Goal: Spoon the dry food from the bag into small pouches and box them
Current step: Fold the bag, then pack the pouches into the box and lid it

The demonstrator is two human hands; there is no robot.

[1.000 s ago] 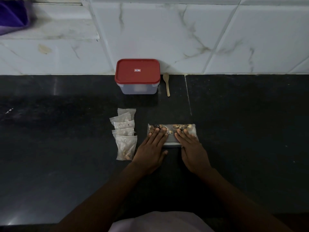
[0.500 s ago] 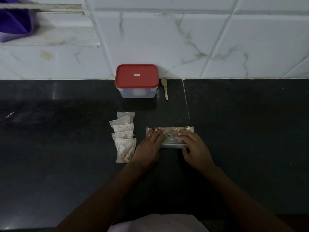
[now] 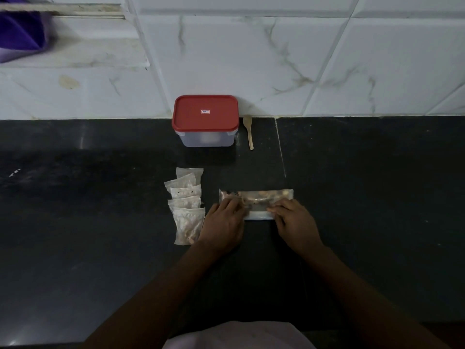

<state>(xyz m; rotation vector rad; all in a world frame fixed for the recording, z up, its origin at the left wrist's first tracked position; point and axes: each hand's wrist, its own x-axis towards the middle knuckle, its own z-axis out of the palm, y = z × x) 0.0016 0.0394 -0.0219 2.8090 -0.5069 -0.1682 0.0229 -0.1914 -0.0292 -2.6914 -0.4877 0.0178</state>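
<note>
On the counter [image 3: 364,202], bag [image 3: 259,195] lengthwise left-to-right.

1. Clear bag [image 3: 256,197] of dry food, folded into a strip, lies flat at frame centre.
2. Small filled pouches [image 3: 187,202] overlap in a column left of it.
3. Red-lidded box [image 3: 205,122], closed, upper centre; wooden spoon [image 3: 248,131] just right.

A dark stone tabletop [image 3: 364,197] fills the lower half of the view, dull and faintly streaked. A thin pale seam [image 3: 280,147] crosses it just right of centre, running from the wall toward 6 o'clock. At 9 o'clock a few white specks [image 3: 13,172] lie on the stone. Behind, from 10 to 2 o'clock, rises a wall [image 3: 251,59] of white marbled tiles. At 10 o'clock a pale ledge [image 3: 83,46] juts out, with a brownish stain [image 3: 68,82] below it. A purple cloth [image 3: 20,34] hangs at 10 o'clock, at the frame's edge.
</note>
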